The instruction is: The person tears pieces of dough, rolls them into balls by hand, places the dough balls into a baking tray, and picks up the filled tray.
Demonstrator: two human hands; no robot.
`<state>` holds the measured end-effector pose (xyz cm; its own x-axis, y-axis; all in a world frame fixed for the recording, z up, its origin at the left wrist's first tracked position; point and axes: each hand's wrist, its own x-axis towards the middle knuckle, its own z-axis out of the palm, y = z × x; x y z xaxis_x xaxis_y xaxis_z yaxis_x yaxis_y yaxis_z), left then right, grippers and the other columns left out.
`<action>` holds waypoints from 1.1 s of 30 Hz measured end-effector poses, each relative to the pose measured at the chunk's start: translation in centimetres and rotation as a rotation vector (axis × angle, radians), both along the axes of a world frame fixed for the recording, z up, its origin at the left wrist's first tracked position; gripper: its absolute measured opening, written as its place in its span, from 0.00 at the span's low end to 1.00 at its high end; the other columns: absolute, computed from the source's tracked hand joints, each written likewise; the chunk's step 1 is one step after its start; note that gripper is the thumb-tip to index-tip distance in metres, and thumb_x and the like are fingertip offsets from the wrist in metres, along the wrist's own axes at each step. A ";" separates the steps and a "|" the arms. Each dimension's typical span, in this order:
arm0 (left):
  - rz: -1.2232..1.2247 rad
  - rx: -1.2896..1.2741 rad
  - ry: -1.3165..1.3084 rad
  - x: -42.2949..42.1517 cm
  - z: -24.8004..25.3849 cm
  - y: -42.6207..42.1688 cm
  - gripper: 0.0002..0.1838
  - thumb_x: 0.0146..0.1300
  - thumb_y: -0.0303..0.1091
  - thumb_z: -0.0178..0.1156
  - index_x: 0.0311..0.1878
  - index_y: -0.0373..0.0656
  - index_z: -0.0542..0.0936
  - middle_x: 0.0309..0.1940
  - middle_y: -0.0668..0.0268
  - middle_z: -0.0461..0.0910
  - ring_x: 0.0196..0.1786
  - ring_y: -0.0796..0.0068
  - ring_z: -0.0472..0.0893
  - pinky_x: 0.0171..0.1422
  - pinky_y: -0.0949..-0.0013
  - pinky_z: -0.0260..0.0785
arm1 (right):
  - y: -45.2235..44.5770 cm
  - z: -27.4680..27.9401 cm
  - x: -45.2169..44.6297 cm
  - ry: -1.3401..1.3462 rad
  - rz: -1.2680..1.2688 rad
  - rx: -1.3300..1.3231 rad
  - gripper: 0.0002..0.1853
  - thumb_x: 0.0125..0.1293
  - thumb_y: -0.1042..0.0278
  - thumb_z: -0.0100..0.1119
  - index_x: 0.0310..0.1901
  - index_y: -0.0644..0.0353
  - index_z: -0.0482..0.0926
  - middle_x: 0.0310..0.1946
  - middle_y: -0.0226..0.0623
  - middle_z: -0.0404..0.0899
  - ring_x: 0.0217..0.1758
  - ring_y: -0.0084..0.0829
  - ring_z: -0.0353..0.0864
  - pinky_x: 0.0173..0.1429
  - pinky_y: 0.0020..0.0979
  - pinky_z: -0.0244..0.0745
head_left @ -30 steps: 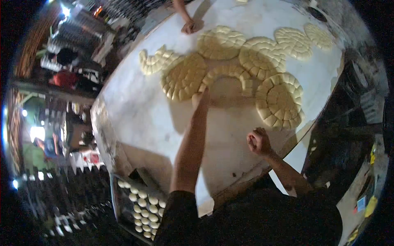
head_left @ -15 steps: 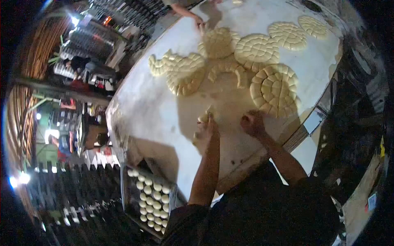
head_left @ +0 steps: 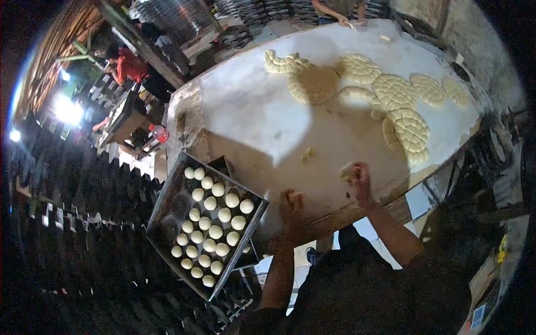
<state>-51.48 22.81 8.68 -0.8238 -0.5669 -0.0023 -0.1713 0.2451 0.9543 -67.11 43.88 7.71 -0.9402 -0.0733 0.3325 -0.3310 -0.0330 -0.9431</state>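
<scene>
My left hand (head_left: 291, 205) is low over the near edge of the table in shadow, fingers curled in; whatever is inside them is hidden and blurred. To its right, my right hand (head_left: 362, 181) has its fingers closed on a pale piece of dough (head_left: 347, 172) that pokes out on the left side. Small scraps of dough (head_left: 307, 155) lie on the tabletop beyond both hands. Farther off, rounds of dough cut into many pieces, such as the cut dough round (head_left: 412, 133), rest flat, with a curved dough strip (head_left: 357, 95) among them.
A dark metal tray (head_left: 158, 220) with several dough balls (head_left: 215, 231) stands left of my hands, against the table (head_left: 234, 84). Across the table a person's hands (head_left: 345, 21) work at the far edge. Another person in red (head_left: 132, 67) is at the left background.
My view has turned left, bringing the whole tray into sight. My left hand has drawn back toward me from the dough scraps. Dough now shows at my right fingertips.
</scene>
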 end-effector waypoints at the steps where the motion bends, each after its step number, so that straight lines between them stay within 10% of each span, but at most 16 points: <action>1: 0.028 -0.103 -0.108 1.3 -0.1 -0.2 0.16 0.68 0.41 0.59 0.54 0.43 0.74 0.41 0.57 0.81 0.44 0.62 0.81 0.47 0.58 0.75 | 1.6 -0.3 -1.3 -0.350 -0.036 -0.232 0.10 0.70 0.64 0.58 0.45 0.58 0.70 0.35 0.29 0.72 0.34 0.26 0.75 0.36 0.30 0.72; 8: -0.401 -1.201 -0.249 2.2 3.3 -1.8 0.16 0.62 0.43 0.60 0.46 0.41 0.78 0.41 0.54 0.78 0.51 0.51 0.75 0.59 0.43 0.61 | 13.1 -1.6 -8.5 0.518 0.144 1.049 0.18 0.59 0.56 0.63 0.39 0.60 0.71 0.35 0.47 0.71 0.43 0.51 0.69 0.51 0.52 0.63; 10: -0.188 -1.135 -0.174 -2.9 5.4 -1.2 0.13 0.63 0.42 0.59 0.39 0.41 0.79 0.38 0.56 0.80 0.47 0.52 0.77 0.56 0.45 0.63 | 11.6 -1.9 -12.6 0.842 0.045 1.005 0.16 0.59 0.59 0.60 0.31 0.61 0.65 0.33 0.48 0.64 0.42 0.50 0.65 0.49 0.52 0.59; 12: 0.102 -0.866 -0.042 -7.6 4.7 0.1 0.14 0.62 0.45 0.60 0.34 0.42 0.81 0.36 0.56 0.81 0.46 0.51 0.77 0.55 0.46 0.64 | 5.5 4.4 -12.3 0.361 0.147 0.877 0.17 0.59 0.58 0.60 0.32 0.65 0.67 0.35 0.53 0.65 0.44 0.52 0.67 0.50 0.53 0.61; 16: -0.418 -0.793 -0.596 -10.7 -0.5 3.6 0.20 0.59 0.51 0.65 0.43 0.44 0.80 0.45 0.58 0.80 0.52 0.57 0.77 0.59 0.48 0.65 | 2.1 -2.6 -8.5 0.433 0.308 0.905 0.19 0.62 0.60 0.55 0.43 0.71 0.72 0.41 0.58 0.71 0.52 0.57 0.70 0.68 0.56 0.59; 18: -0.367 -1.126 -0.200 -5.2 -7.6 4.9 0.16 0.63 0.45 0.61 0.46 0.44 0.79 0.44 0.58 0.80 0.47 0.58 0.78 0.56 0.53 0.68 | 5.3 -2.1 -6.0 0.654 0.585 0.943 0.18 0.66 0.63 0.52 0.47 0.72 0.73 0.45 0.60 0.74 0.55 0.57 0.71 0.72 0.55 0.58; 20: -0.396 -0.635 -0.405 -1.9 -3.7 2.5 0.13 0.66 0.42 0.58 0.46 0.44 0.79 0.43 0.58 0.81 0.47 0.59 0.79 0.56 0.54 0.68 | 9.7 -1.7 -8.0 0.735 0.827 1.213 0.16 0.65 0.65 0.52 0.46 0.71 0.74 0.44 0.58 0.74 0.54 0.56 0.71 0.70 0.56 0.60; 22: -0.605 -1.709 -0.721 0.8 -6.8 -0.5 0.11 0.68 0.40 0.53 0.44 0.44 0.79 0.39 0.58 0.80 0.47 0.59 0.78 0.55 0.55 0.68 | 10.2 -1.6 -12.8 0.697 0.604 1.113 0.13 0.64 0.67 0.50 0.42 0.69 0.74 0.43 0.56 0.73 0.51 0.55 0.71 0.67 0.56 0.61; 27: 0.147 -0.633 0.014 -9.7 0.7 -2.4 0.13 0.59 0.41 0.61 0.44 0.49 0.82 0.45 0.56 0.79 0.54 0.52 0.76 0.62 0.47 0.64 | 1.3 0.5 -17.2 0.468 0.352 0.825 0.10 0.63 0.68 0.50 0.36 0.67 0.73 0.39 0.52 0.71 0.48 0.55 0.69 0.63 0.56 0.60; 33: -0.179 -0.859 -0.063 -4.0 -2.5 2.8 0.16 0.60 0.44 0.61 0.46 0.44 0.80 0.47 0.56 0.78 0.59 0.52 0.73 0.70 0.50 0.61 | 6.7 -2.3 -12.3 0.613 0.649 0.767 0.08 0.62 0.68 0.51 0.32 0.65 0.72 0.40 0.55 0.71 0.50 0.57 0.69 0.66 0.58 0.57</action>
